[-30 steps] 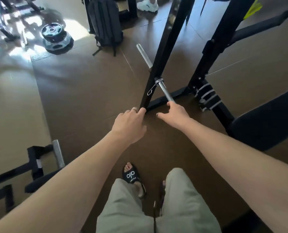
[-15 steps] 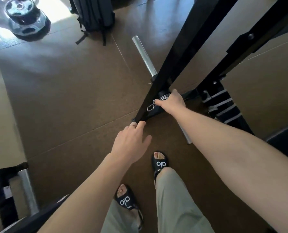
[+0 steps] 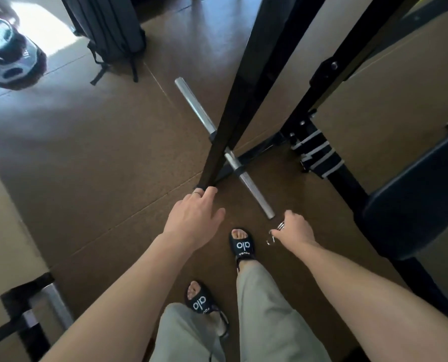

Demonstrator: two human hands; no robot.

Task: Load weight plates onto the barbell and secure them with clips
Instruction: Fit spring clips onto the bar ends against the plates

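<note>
A silver barbell sleeve juts toward me from behind a black slanted rack post; its far part shows beyond the post. The sleeve is bare. My right hand grips a metal spring clip just below the sleeve's near end, off the bar. My left hand rests its fingers on the lower end of the black post. A stack of weight plates lies on the floor at the far left.
A dark backpack stands on the floor at the back. A black bench pad and rack frame are at the right. Another black stand with a silver peg sits at lower left. My sandalled feet stand on brown matting.
My right hand closed on the clip at the sleeve, then drew it off the near end toward me. The sleeve is bare now. My left hand stayed on the post.
</note>
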